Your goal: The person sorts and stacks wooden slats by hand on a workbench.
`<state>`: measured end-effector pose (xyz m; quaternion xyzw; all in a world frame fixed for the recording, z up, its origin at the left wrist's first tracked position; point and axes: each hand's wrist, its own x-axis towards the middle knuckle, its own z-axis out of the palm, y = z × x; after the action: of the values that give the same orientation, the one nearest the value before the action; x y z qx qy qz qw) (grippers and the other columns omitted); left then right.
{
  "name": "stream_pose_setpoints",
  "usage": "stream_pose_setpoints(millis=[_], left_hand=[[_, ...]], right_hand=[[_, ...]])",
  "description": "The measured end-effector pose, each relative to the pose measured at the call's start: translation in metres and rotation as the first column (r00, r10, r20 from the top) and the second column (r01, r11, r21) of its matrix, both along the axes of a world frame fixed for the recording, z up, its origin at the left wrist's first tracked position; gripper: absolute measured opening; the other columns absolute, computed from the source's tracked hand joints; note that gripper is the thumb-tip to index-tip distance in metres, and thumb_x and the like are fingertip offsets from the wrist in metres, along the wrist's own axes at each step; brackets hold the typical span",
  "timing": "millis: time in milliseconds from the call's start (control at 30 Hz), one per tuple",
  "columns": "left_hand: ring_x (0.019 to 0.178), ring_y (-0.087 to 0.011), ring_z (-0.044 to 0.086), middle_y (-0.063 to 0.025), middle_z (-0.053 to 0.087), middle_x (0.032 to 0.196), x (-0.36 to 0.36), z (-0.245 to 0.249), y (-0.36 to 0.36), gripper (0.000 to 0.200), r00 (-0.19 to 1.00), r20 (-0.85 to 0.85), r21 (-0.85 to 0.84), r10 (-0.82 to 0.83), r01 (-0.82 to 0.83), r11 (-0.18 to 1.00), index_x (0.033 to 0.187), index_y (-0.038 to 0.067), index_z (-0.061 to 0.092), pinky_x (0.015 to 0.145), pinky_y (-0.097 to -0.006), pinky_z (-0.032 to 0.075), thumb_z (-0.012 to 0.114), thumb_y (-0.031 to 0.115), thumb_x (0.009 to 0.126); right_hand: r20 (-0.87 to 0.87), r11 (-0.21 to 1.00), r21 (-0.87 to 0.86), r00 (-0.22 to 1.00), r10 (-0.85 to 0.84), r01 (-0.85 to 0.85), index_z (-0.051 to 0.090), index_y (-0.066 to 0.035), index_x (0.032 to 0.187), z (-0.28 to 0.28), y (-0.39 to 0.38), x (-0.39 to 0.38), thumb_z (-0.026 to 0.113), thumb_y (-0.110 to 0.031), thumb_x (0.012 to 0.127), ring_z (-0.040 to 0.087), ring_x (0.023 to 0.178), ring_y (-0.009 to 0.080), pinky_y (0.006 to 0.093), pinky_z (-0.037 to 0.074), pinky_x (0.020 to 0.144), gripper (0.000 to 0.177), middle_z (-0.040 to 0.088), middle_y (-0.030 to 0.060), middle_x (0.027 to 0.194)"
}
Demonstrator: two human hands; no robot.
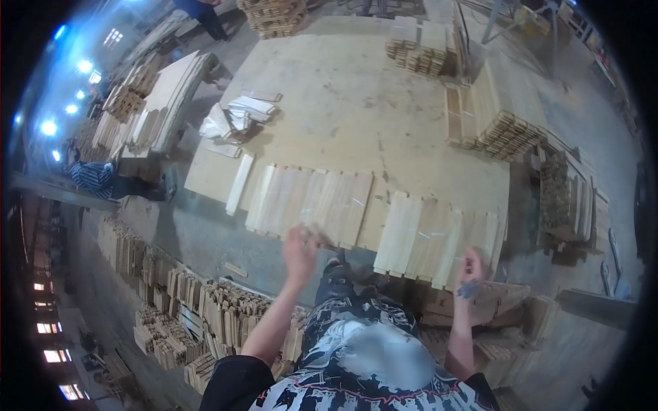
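Your left hand [299,259] and right hand [471,268] were half-curled; holds unclear. Beside your right, the right board row [428,236] lay aligned; past your left, the left board row [308,198] likewise. Farther left, one strip [240,183] lay ungrouped.

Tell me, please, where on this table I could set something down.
The broadest bare patch is the middle of the table, between the white pieces and the tall stack. A narrow strip separates the left boards from the right boards. The near edge is crowded by both sets, with the left hand and right hand there.
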<state>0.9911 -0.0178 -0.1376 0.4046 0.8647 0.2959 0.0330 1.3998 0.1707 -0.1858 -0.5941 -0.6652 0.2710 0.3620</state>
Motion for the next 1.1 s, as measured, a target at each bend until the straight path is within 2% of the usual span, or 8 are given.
stream_pose_setpoints(millis=[67, 133, 367, 567, 833, 933, 1033, 1100], left_hand=[[0.109, -0.0413, 0.059, -0.0232, 0.063, 0.116, -0.06, -0.011, -0.025, 0.031, 0.949, 0.06, -0.009, 0.31, -0.31, 0.951, 0.115, -0.001, 0.065, 0.095, -0.0474, 0.046, 0.068, 0.018, 0.091], [0.107, -0.041, 0.059, -0.0234, 0.063, 0.113, -0.119, -0.021, -0.05, 0.034, 0.923, -0.019, 0.074, 0.384, -0.381, 0.921, 0.117, -0.001, 0.065, 0.094, -0.0487, 0.046, 0.067, 0.022, 0.092], [0.113, -0.0422, 0.056, -0.0232, 0.057, 0.122, -0.265, -0.026, -0.06, 0.044, 0.91, -0.241, -0.133, 0.337, -0.375, 0.917, 0.124, 0.003, 0.062, 0.095, -0.0503, 0.047, 0.073, 0.025, 0.088], [0.109, -0.0393, 0.057, -0.0206, 0.054, 0.12, -0.3, -0.038, -0.051, 0.056, 0.988, -0.016, -0.177, 0.152, -0.152, 0.972, 0.131, 0.004, 0.055, 0.091, -0.0462, 0.049, 0.079, 0.022, 0.083], [0.097, -0.0357, 0.06, -0.0166, 0.053, 0.113, -0.273, -0.024, -0.073, 0.059, 0.997, 0.079, -0.078, 0.001, 0.005, 0.997, 0.133, 0.004, 0.055, 0.085, -0.0443, 0.051, 0.081, 0.023, 0.084], [0.103, -0.0341, 0.06, -0.0187, 0.057, 0.118, -0.274, -0.026, -0.081, 0.062, 0.957, 0.275, -0.17, 0.086, -0.04, 0.985, 0.14, 0.006, 0.052, 0.086, -0.0438, 0.05, 0.078, 0.019, 0.085], [0.108, -0.0294, 0.062, -0.0205, 0.06, 0.128, -0.272, -0.042, -0.086, 0.063, 0.903, 0.43, 0.04, 0.006, -0.025, 0.999, 0.144, 0.003, 0.051, 0.089, -0.0409, 0.051, 0.075, 0.015, 0.088], [0.111, -0.0272, 0.062, -0.021, 0.06, 0.132, -0.275, -0.045, -0.088, 0.06, 0.802, 0.596, 0.019, 0.032, -0.054, 0.998, 0.144, 0.0, 0.05, 0.092, -0.0387, 0.05, 0.072, 0.013, 0.09]], right_hand=[[-0.108, 0.985, -0.079, 0.983, 0.147, -0.156, 0.069, -0.005, 0.114, 0.012, -0.018, -0.048, 0.065, -0.01, 0.094, 0.065, 0.084, 0.0185, 0.0298, 0.052, 0.07, 0.021, 0.067, 0.0088, 0.099], [-0.161, 0.955, -0.156, 0.961, 0.226, -0.25, 0.07, -0.005, 0.114, 0.017, -0.04, -0.09, 0.065, -0.01, 0.094, 0.065, 0.084, 0.0171, 0.0295, 0.052, 0.07, 0.022, 0.067, 0.0082, 0.099], [-0.243, 0.891, -0.282, 0.925, 0.294, -0.357, 0.061, -0.005, 0.13, 0.025, -0.077, -0.214, 0.069, -0.013, 0.092, 0.066, 0.091, 0.0197, 0.0311, 0.054, 0.077, 0.04, 0.066, 0.0113, 0.105], [-0.043, 0.933, -0.304, 0.981, 0.191, -0.195, 0.056, -0.003, 0.136, -0.002, -0.081, -0.27, 0.072, -0.014, 0.09, 0.065, 0.091, 0.0185, 0.0326, 0.053, 0.083, 0.05, 0.066, 0.0111, 0.102], [0.039, 0.982, -0.184, 0.998, 0.047, -0.039, 0.06, -0.004, 0.129, -0.006, -0.09, -0.307, 0.078, -0.015, 0.083, 0.055, 0.08, 0.0185, 0.0321, 0.051, 0.073, 0.05, 0.056, 0.0092, 0.102], [0.093, 0.991, -0.131, 0.995, 0.046, -0.034, 0.061, -0.004, 0.128, -0.012, -0.091, -0.307, 0.078, -0.015, 0.083, 0.055, 0.08, 0.0175, 0.0314, 0.05, 0.071, 0.05, 0.056, 0.0091, 0.101], [0.065, 0.981, -0.192, 0.998, 0.013, 0.0, 0.062, -0.005, 0.127, -0.014, -0.09, -0.308, 0.078, -0.015, 0.083, 0.056, 0.081, 0.0175, 0.0314, 0.05, 0.072, 0.048, 0.056, 0.0087, 0.101], [0.04, 0.975, -0.221, 0.999, -0.017, 0.026, 0.063, -0.005, 0.126, -0.012, -0.091, -0.309, 0.078, -0.016, 0.084, 0.056, 0.081, 0.0174, 0.0313, 0.05, 0.072, 0.047, 0.056, 0.0082, 0.099]])
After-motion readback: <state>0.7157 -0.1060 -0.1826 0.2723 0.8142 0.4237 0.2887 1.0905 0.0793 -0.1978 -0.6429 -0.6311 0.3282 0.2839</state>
